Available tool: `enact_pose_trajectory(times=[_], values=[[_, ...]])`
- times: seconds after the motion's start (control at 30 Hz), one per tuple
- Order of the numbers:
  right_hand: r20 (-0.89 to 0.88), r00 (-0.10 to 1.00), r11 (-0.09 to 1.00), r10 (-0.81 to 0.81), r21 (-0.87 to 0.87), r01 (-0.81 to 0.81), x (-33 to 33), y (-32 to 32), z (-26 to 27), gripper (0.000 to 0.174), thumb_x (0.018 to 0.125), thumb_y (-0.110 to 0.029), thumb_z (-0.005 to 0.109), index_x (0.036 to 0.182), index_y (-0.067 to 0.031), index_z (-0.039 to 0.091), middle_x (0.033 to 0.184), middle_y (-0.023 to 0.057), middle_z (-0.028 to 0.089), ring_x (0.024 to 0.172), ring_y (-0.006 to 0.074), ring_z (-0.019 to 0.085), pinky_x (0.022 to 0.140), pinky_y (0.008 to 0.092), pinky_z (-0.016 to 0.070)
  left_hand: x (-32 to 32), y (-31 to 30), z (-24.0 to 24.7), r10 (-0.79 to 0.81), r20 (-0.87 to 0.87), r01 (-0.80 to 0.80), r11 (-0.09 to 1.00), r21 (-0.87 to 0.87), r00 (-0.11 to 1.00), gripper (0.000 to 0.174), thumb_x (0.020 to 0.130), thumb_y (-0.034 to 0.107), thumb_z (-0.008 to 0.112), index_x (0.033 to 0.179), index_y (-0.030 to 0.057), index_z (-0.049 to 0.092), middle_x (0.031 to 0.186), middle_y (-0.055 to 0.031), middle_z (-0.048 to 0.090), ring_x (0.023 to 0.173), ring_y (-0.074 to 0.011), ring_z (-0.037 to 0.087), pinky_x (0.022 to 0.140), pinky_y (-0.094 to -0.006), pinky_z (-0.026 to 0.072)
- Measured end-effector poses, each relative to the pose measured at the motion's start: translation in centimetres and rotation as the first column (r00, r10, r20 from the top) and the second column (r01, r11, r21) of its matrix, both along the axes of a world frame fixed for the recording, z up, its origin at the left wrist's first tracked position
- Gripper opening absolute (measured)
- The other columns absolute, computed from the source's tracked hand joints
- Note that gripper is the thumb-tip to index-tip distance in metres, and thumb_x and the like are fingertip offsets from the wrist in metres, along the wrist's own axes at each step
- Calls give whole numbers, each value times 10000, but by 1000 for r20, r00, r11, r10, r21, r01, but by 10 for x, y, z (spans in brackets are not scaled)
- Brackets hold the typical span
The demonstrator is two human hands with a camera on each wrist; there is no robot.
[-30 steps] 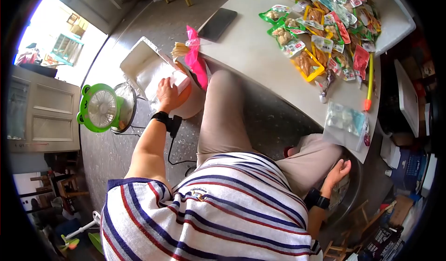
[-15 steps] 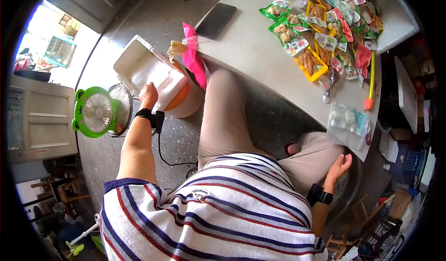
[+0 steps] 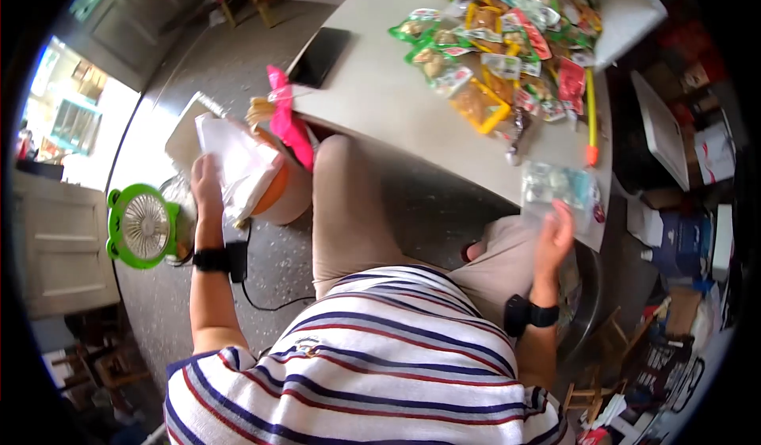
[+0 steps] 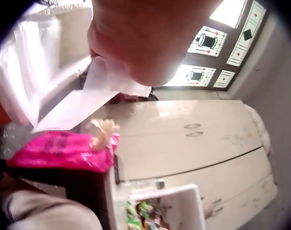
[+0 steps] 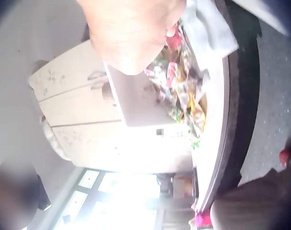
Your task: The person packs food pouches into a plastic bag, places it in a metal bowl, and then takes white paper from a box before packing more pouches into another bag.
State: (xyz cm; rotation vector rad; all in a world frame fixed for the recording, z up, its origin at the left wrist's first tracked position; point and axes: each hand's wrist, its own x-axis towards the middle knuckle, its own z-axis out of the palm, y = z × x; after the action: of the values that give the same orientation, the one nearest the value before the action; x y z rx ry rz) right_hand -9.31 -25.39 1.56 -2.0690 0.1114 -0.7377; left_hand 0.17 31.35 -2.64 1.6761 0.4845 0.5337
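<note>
My left hand (image 3: 206,187) is at the left edge of a translucent white plastic bag (image 3: 238,148) and pinches it; the bag rises over a white box (image 3: 184,132). In the left wrist view the bag (image 4: 80,108) hangs from beneath the hand, whose fingertips are hidden. Blurred by motion, my right hand (image 3: 555,239) is raised at the table's near right edge with relaxed fingers and nothing in them. It overlaps a clear zip bag (image 3: 547,182) lying there.
Many small food packets (image 3: 483,57) are heaped on the table (image 3: 380,72) beside a white tub (image 3: 634,17). A dark phone (image 3: 319,57) lies at its left corner, above a pink bag (image 3: 284,116). A green fan (image 3: 144,225) stands left of the box.
My left hand has drawn the plastic bag up and leftward from the box. My right hand has lifted from beside the knee towards the zip bag. The head view has shifted.
</note>
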Motion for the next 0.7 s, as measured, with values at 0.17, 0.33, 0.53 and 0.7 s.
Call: enact_pose_trajectory(times=[0.17,0.33,0.53,0.7], values=[[-26,925,906,379,216,-365,42,64,-4,203,748,-18,519,944,12,474,975,95,479,832,140,496,655,237,438,2,-90,40,-191,272,129,965,229,943,183,834,124,449,959,4,506,826,-25,521,733,-94,474,652,-189,387],[-153,795,771,586,406,-490,86,116,-13,226,770,-122,527,947,6,468,835,85,538,767,175,534,687,274,436,30,-181,19,-541,188,460,817,346,820,112,753,17,498,864,9,506,803,-99,518,750,-196,506,661,-274,410],[-151,650,419,745,864,-279,91,140,7,234,783,-259,507,918,-71,476,792,2,506,705,85,499,570,205,411,15,-270,33,-694,-41,657,659,366,719,145,765,114,489,843,-4,525,730,-147,528,686,-268,515,614,-310,414],[-145,677,417,722,871,-258,88,127,-8,156,799,-219,475,846,-73,501,734,4,515,663,76,504,537,183,391,11,-288,27,-777,-126,786,617,47,617,206,769,123,493,923,-12,514,754,-127,531,714,-211,519,645,-275,416]])
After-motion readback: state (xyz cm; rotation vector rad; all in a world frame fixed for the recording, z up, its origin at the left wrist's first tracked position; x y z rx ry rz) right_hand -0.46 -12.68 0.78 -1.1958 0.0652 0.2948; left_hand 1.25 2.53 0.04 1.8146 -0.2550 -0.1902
